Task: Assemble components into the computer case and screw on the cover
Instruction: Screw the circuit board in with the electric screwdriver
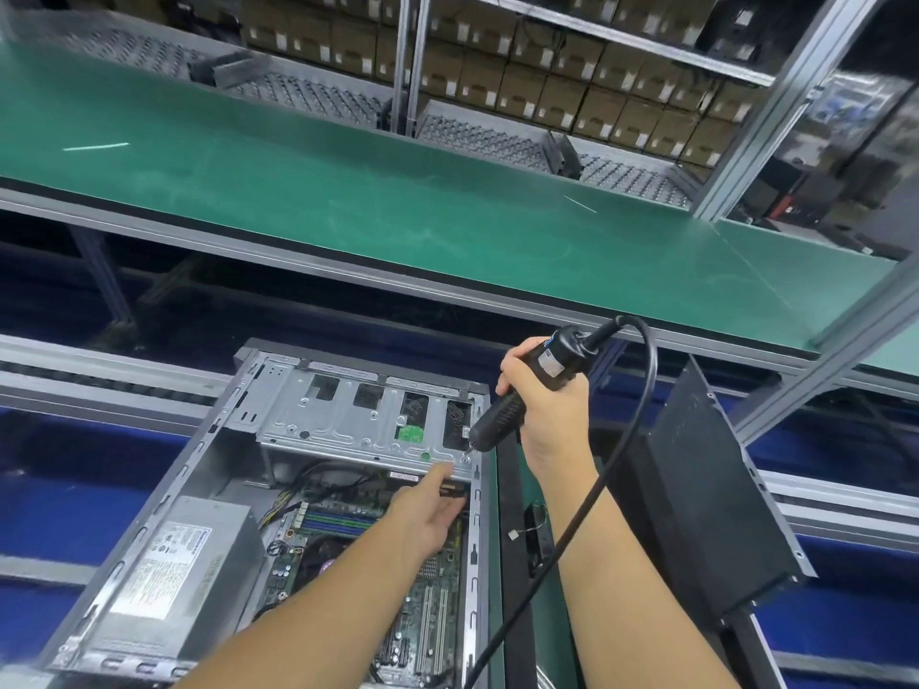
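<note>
**Drive cage being screwed in; the cover is not on yet**

The computer case [164, 494] lies open on its side in front of the person. Inside it, 3 parts are already in place: the power supply [169, 564] at the near left, the motherboard [427, 614] on the floor of the case, and the metal drive cage [348, 425] at the far end.

The right hand [542, 410] has its fingers wrapped round a black electric screwdriver [522, 395]. The bit points down at a screw [465, 459] at the right front corner of the cage. The left hand [422, 509] reaches into the case with its fingers mostly straight, and the fingertips press on the front edge of the cage, just beside that screw. I cannot tell if the lower fingers hold anything.

So I judge that the task is at the fastening of the inner parts. How many cage screws are already tight, the view does not show.

The black side cover [706, 489] leans apart from the case, on the right. It is still to be put on and screwed, so the last step remains.
</note>
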Demonstrator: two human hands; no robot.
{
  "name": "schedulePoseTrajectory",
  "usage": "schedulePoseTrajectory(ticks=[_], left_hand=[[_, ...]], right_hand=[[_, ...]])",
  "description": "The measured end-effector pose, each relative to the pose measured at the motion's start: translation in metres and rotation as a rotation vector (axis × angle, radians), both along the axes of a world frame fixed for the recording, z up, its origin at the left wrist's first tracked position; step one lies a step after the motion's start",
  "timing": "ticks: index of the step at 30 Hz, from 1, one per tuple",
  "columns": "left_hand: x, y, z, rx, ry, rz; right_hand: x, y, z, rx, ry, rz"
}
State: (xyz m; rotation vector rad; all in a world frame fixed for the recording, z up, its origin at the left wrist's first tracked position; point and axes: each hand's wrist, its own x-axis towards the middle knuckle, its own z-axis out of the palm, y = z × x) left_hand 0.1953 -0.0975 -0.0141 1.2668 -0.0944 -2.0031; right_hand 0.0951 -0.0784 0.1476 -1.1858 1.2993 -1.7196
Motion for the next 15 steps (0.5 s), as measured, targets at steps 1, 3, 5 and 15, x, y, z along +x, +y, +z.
schedulePoseTrajectory(ticks=[1, 3, 5, 15], left_hand=[[0.000, -0.001, -0.001, 0.005, -0.005, -0.004], [0.001, -0.002, -0.002, 0.016, -0.011, -0.012], [0.001, -0.003, -0.002, 0.023, -0.014, -0.025], [0.002, -0.001, -0.002, 0.012, -0.018, -0.015]], right_hand=[[0.001, -0.001, -0.002, 0.012, 0.004, -0.003], [0.001, -0.003, -0.004, 0.019, 0.007, 0.002], [0.001, -0.004, -0.006, 0.012, 0.026, 0.019], [-0.004, -0.010, -0.012, 0.055, 0.031, 0.014]])
